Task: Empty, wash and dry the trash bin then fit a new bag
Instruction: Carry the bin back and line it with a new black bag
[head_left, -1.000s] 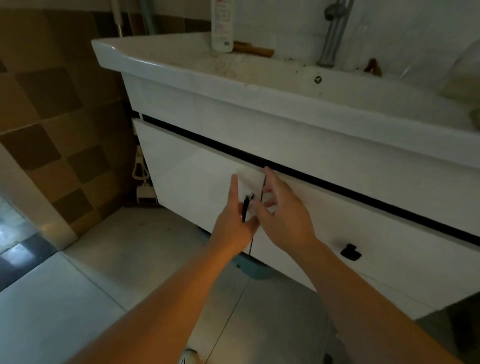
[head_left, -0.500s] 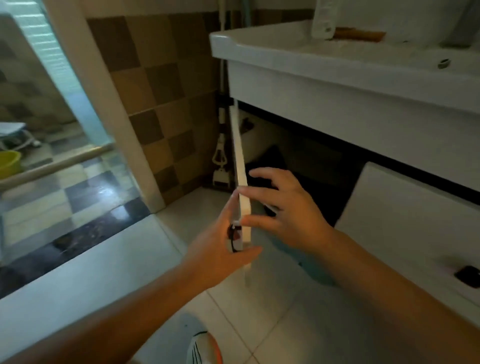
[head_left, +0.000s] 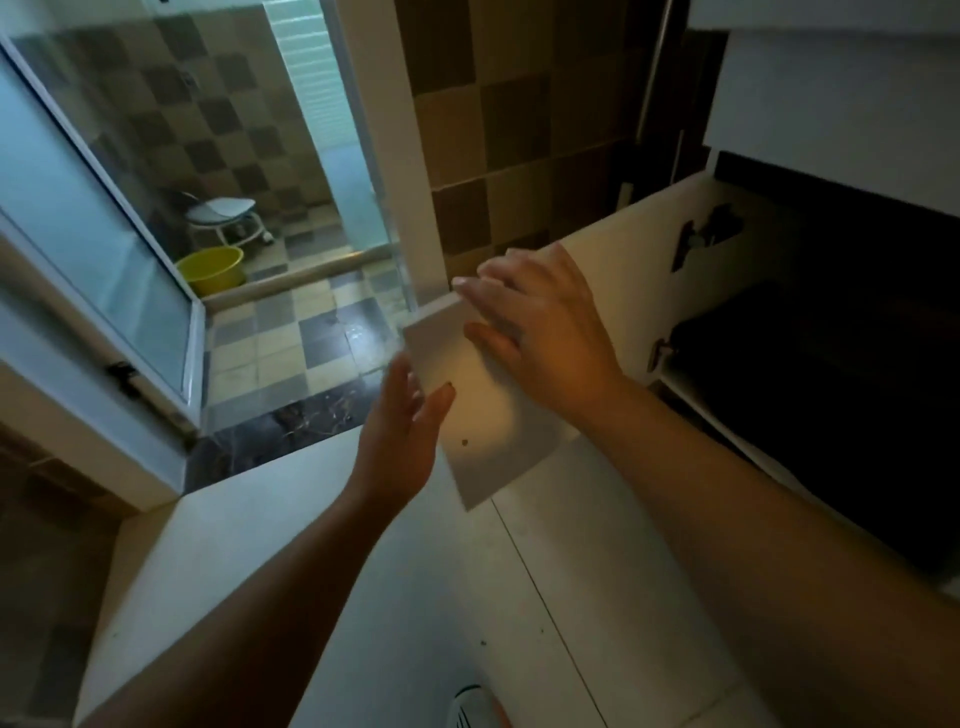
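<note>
Left hand: fingers straight, apart, thumb against the outer edge of the cabinet door; grips nothing. Right hand: flat, fingers spread, pressing the door's inner face near its free corner. Door stands swung wide, hinges exposed. Cabinet interior dark; trash bin not visible, nor any bag. Judgement: bin likely light, stiff plastic; take it by the rim, two-handed if wet.
</note>
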